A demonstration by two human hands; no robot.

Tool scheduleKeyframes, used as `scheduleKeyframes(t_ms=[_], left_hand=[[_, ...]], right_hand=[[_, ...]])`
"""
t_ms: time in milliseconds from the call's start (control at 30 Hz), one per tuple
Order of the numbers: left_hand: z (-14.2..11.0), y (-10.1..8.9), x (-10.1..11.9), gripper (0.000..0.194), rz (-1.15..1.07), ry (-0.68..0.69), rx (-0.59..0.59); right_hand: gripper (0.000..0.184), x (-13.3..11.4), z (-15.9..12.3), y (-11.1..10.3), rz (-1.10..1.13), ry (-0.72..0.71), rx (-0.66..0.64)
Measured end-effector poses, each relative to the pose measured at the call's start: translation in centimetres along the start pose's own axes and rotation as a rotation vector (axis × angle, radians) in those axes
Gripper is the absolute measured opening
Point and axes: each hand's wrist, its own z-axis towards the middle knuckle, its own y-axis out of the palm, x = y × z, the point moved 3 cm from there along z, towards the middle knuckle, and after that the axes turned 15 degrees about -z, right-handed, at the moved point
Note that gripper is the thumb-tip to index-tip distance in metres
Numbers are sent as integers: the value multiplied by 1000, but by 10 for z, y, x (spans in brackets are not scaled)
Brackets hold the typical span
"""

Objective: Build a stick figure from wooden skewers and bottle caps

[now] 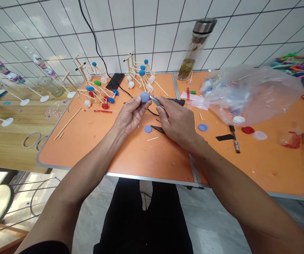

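My left hand [131, 114] pinches a round blue plastic cap [145, 97] between thumb and fingers, above the orange table [131, 148]. In my right hand [178, 118] is a grey-bladed tool [155, 101], its tip touching or very near the cap's right edge; the grip is hidden in my fist. Below the hands lie another blue cap [148, 129], a short wooden stick [152, 139] and a dark pointed tool [158, 129], partly covered by my right hand. A further blue cap [203, 127] lies to the right.
Stick frames with coloured caps [90, 89] stand at the back left, near a black phone [115, 82]. A glass tea bottle [195, 49] stands by the tiled wall. On the right are a plastic bag [242, 90], a marker [236, 143] and a red cap [247, 130].
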Motion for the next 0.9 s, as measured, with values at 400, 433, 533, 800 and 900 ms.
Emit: scheduleKeyframes(t_ms=[400, 433, 533, 800, 900], left_hand=[[-4, 3, -2, 19, 36, -13, -44], [-4, 3, -2, 21, 41, -14, -52], [-2, 2, -2, 23, 62, -10, -77], [1, -1, -1, 16, 99, 10, -124], [1, -1, -1, 15, 112, 19, -145]], right_hand=[[47, -3, -2, 0, -73, -39, -9], [46, -3, -2, 1, -82, -40, 1], [44, -4, -2, 2, -104, -49, 35], [45, -3, -2, 2, -111, -51, 22], [46, -3, -2, 2, -109, -52, 2]])
